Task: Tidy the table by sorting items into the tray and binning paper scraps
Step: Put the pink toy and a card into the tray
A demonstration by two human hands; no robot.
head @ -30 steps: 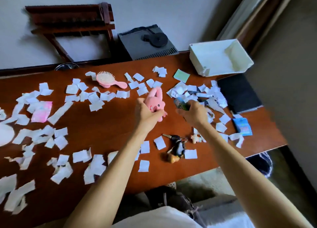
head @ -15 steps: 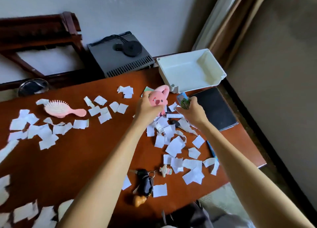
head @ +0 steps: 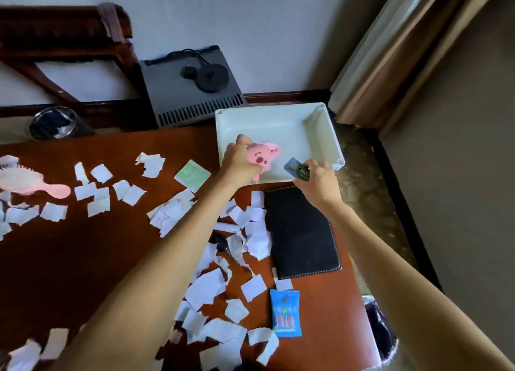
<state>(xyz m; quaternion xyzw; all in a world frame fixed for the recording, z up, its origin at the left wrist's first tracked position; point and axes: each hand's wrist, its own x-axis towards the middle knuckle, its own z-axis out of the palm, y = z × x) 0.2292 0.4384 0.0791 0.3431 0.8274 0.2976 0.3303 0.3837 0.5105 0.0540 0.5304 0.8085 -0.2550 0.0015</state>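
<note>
A white tray stands at the far right of the brown table. My left hand grips a pink plush toy over the tray's near left part. My right hand holds a small blue and green packet at the tray's near edge. White paper scraps lie scattered across the table, many under my arms.
A black notebook lies just before the tray. A blue sachet, a green card and a pink hairbrush rest on the table. A black device sits behind, against the wall. A dark bin stands below the right edge.
Both hands have carried the plush toy and the packet from the middle of the table rightward and away, to over the tray. The view has turned right.
</note>
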